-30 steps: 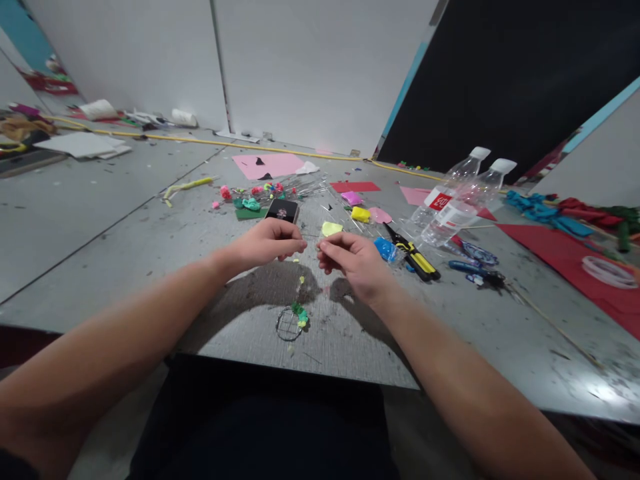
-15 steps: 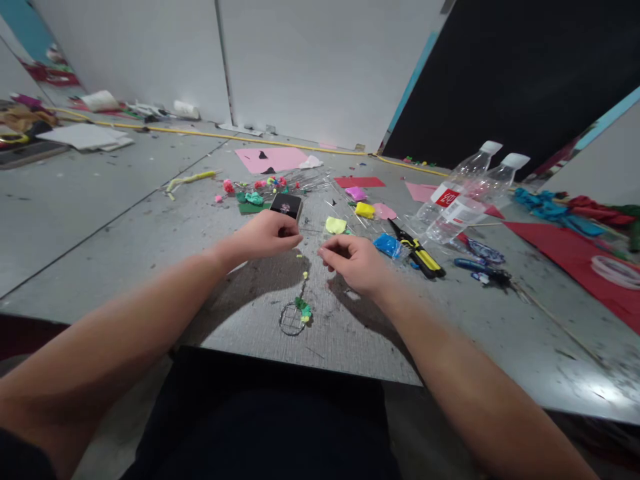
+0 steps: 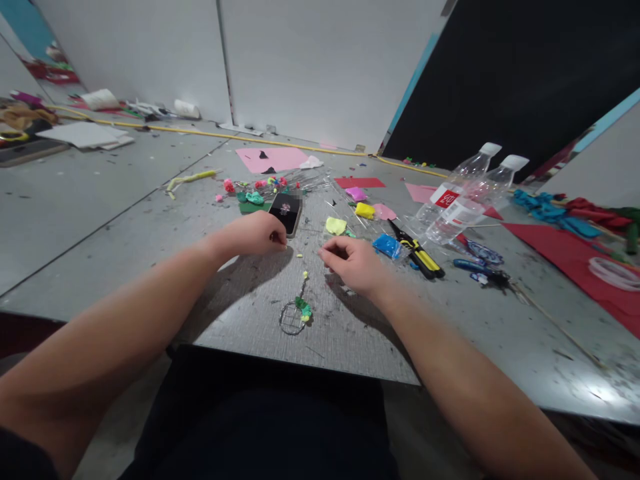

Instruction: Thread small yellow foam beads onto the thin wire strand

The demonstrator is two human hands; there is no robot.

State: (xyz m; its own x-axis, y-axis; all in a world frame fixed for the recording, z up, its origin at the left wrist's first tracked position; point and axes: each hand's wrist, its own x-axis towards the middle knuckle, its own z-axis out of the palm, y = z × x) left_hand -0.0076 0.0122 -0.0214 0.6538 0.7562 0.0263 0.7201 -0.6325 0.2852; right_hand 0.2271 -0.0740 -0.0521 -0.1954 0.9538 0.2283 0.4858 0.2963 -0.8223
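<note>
My left hand [image 3: 265, 233] is pinched closed just in front of a phone [image 3: 287, 212]; a tiny pale speck shows at its fingertips, too small to name. Across a small gap, my right hand [image 3: 350, 261] also has its fingers pinched together, and whatever they hold is hidden. Between and below the hands lies a small wire ring [image 3: 291, 320] with crossed wires inside. Green and yellow clay bits [image 3: 303, 308] sit on its right edge, and a twisted stem with a yellow tip [image 3: 305, 275] rises from it. A small yellow strip [image 3: 299, 255] lies between the hands.
Pale yellow clay [image 3: 336, 226], a yellow packet [image 3: 365, 211] and a blue packet [image 3: 387, 245] lie beyond my right hand. Yellow-black pliers [image 3: 423, 257] and two plastic bottles [image 3: 465, 193] are to the right. Wire stems with coloured bits [image 3: 270, 185] lie behind the phone.
My left hand has moved left and slightly down, away from my right hand, uncovering more of the phone. My right hand has barely moved.
</note>
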